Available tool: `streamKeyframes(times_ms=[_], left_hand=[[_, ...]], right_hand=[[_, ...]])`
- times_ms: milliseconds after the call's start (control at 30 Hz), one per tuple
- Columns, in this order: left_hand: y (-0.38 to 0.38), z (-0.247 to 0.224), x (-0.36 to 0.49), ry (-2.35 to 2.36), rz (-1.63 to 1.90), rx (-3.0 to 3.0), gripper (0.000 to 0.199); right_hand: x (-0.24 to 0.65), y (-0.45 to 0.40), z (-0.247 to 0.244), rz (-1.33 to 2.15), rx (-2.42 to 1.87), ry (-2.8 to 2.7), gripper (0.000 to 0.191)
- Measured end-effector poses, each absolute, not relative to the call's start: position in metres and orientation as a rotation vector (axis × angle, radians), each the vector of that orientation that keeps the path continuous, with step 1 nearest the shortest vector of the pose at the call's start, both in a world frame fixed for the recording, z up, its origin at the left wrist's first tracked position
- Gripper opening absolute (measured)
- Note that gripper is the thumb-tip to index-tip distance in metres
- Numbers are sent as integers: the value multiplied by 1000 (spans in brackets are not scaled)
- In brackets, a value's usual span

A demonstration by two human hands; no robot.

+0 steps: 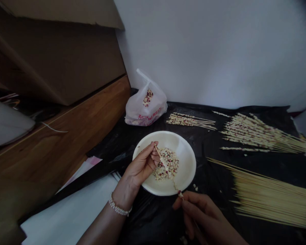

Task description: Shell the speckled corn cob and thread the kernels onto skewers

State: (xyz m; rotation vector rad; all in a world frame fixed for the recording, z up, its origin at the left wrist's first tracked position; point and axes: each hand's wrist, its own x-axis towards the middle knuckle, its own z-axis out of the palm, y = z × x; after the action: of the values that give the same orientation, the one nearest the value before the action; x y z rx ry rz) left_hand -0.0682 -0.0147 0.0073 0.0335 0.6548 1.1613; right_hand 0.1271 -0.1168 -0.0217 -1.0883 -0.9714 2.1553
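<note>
A white bowl (189,163) holds a heap of small cream and dark red pieces (172,161). Over the bowl's left side, my left hand (146,161) pinches the upper end of a thin stick (157,149); pale pieces sit farther down along it. My right hand (200,212), just below the bowl's near right rim, has its thumb and fingers closed on a stick strung with cream and red pieces (180,193). Whether both hands hold one and the same stick is unclear. The lower part of the stick is mostly hidden by my right hand.
Plain sticks (275,197) lie at the right. Beyond them are a large bundle of strung sticks (252,131) and a smaller one (186,119). A tied plastic bag (146,109) stands behind the bowl on black sheeting (209,143). A cardboard box (66,58) is at upper left.
</note>
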Motion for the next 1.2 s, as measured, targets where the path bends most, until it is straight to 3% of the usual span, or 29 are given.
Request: streamKeyframes(times_ms=[433, 1200], left_hand=[[-17, 7, -71, 729, 1122, 247, 5], [-22, 9, -69, 874, 1028, 545, 23]], right_hand=[[128, -116, -20, 2107, -1115, -1105, 52], [131, -117, -25, 1949, -1214, -1202, 55]])
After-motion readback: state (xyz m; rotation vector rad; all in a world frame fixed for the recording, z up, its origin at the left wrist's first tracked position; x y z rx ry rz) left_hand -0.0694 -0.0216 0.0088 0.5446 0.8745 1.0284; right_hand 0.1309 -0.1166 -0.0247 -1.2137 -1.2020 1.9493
